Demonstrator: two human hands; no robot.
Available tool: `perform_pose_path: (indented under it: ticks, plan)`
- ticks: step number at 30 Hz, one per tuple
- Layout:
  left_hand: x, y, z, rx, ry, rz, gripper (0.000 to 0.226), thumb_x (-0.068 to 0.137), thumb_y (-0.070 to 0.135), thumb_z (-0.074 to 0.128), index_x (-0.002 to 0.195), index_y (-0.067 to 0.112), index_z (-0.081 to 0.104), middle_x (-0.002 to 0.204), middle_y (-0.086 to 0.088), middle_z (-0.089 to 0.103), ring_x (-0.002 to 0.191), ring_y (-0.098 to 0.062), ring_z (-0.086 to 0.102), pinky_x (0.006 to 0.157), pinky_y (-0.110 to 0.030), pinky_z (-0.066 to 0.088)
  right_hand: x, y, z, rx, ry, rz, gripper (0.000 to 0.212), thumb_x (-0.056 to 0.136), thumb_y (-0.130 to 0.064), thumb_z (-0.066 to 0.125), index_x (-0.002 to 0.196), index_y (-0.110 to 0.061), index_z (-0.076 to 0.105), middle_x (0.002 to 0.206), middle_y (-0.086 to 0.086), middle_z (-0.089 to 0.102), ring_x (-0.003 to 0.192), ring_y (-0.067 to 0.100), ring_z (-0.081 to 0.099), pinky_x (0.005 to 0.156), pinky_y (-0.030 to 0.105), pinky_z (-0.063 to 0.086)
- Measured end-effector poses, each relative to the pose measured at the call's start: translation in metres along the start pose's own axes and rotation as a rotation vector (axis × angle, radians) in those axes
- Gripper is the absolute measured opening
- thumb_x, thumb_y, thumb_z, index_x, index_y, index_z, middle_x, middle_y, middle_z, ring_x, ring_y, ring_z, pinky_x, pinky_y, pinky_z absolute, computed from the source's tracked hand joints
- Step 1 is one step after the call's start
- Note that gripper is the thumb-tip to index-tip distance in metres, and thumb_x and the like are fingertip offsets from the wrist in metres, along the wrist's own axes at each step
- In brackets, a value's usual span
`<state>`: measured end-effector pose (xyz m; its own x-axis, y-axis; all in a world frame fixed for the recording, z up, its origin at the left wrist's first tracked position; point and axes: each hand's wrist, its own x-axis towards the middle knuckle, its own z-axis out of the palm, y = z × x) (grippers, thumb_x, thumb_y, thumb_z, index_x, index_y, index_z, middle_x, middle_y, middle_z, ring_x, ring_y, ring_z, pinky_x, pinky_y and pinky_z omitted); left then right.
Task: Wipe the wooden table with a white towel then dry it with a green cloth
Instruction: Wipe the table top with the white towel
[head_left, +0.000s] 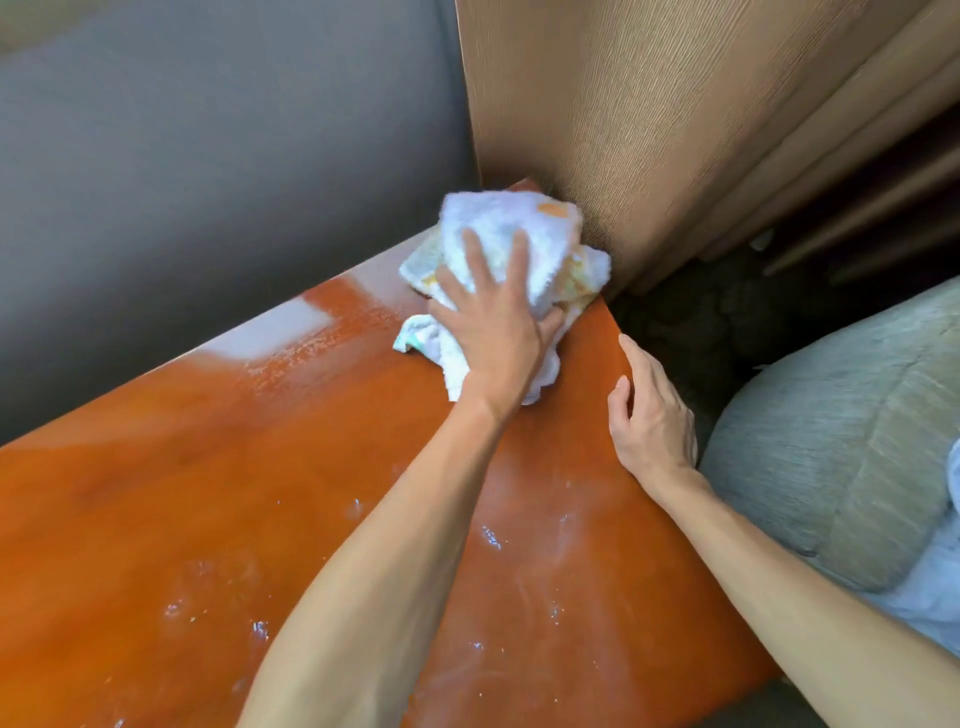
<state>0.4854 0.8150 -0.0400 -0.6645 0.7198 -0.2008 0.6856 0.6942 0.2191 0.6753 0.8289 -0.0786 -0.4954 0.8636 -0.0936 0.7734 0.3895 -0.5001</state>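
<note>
A bunched white towel (524, 234) with faint yellow patches lies at the far corner of the glossy orange-brown wooden table (182, 493). My left hand (493, 322) presses flat on the towel, fingers spread and straight. Along the table's right edge rests my right hand (649, 410), fingers straight, holding nothing. Wet streaks and droplets shine on the near part of the tabletop. No green cloth is in view.
A brown textured wall panel (649, 130) stands right behind the towel. A grey wall (208, 182) runs along the table's left side. A grey-green upholstered cushion (857, 441) sits to the right, with a dark gap between it and the table.
</note>
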Motion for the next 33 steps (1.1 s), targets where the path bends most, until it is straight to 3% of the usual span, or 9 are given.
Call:
perform_pose_path:
  ticks: [5,10,14,19,26,29,33]
  plan:
    - [-0.039,-0.017,0.014,0.044,0.002,0.367,0.087,0.072,0.065,0.068,0.150,0.039,0.039,0.162,-0.015,0.025,0.130,-0.051,0.036,0.096,-0.060,0.037,-0.001,0.000,0.002,0.003,0.032,0.013,0.045,0.097,-0.026,0.031,0.133,-0.009,0.052,0.129,0.013,0.063,0.107,0.037,0.065,0.076,0.044,0.053]
    - [-0.065,-0.076,0.015,0.061,0.025,0.444,0.098,0.062,0.072,0.073,0.149,0.041,0.039,0.162,-0.010,0.029,0.131,-0.047,0.040,0.092,-0.057,0.044,-0.001,0.000,0.001,0.001,0.041,0.022,0.040,0.098,-0.018,0.038,0.136,-0.011,0.049,0.132,0.013,0.063,0.113,0.035,0.064,0.084,0.042,0.053]
    - [-0.035,-0.106,0.008,0.058,0.082,0.357,0.100,0.061,0.076,0.070,0.149,0.041,0.040,0.159,-0.011,0.032,0.128,-0.044,0.041,0.091,-0.057,0.045,-0.001,-0.002,0.000,0.001,0.029,0.006,0.041,0.102,-0.014,0.042,0.143,-0.014,0.043,0.136,0.011,0.060,0.114,0.032,0.065,0.088,0.040,0.053]
    - [0.022,-0.098,-0.008,0.007,0.121,0.154,0.092,0.068,0.074,0.064,0.149,0.042,0.037,0.161,-0.010,0.026,0.131,-0.045,0.038,0.093,-0.061,0.043,0.000,0.003,0.001,0.008,-0.003,0.011,0.044,0.104,-0.020,0.042,0.147,-0.017,0.040,0.141,0.008,0.057,0.118,0.029,0.063,0.091,0.034,0.047]
    - [0.034,-0.054,-0.006,-0.033,0.094,-0.018,0.089,0.074,0.063,0.062,0.153,0.042,0.027,0.165,-0.007,0.012,0.142,-0.049,0.021,0.109,-0.065,0.024,0.000,0.005,0.001,0.019,0.008,-0.005,0.044,0.105,-0.022,0.038,0.149,-0.018,0.039,0.144,0.007,0.054,0.121,0.025,0.061,0.087,0.027,0.043]
    - [0.023,-0.042,-0.008,-0.023,0.049,0.014,0.089,0.074,0.060,0.066,0.153,0.041,0.028,0.165,-0.007,0.011,0.143,-0.049,0.017,0.111,-0.065,0.023,0.000,0.004,-0.001,0.041,0.004,0.010,0.044,0.106,-0.021,0.034,0.149,-0.019,0.037,0.147,0.005,0.051,0.126,0.025,0.057,0.092,0.030,0.045]
    - [-0.026,-0.024,0.007,0.054,0.041,0.137,0.088,0.073,0.064,0.063,0.152,0.042,0.031,0.165,-0.008,0.016,0.142,-0.049,0.021,0.107,-0.067,0.029,-0.001,0.002,-0.002,0.085,0.026,0.046,0.044,0.104,-0.018,0.032,0.148,-0.020,0.040,0.144,0.006,0.054,0.124,0.031,0.057,0.096,0.043,0.048]
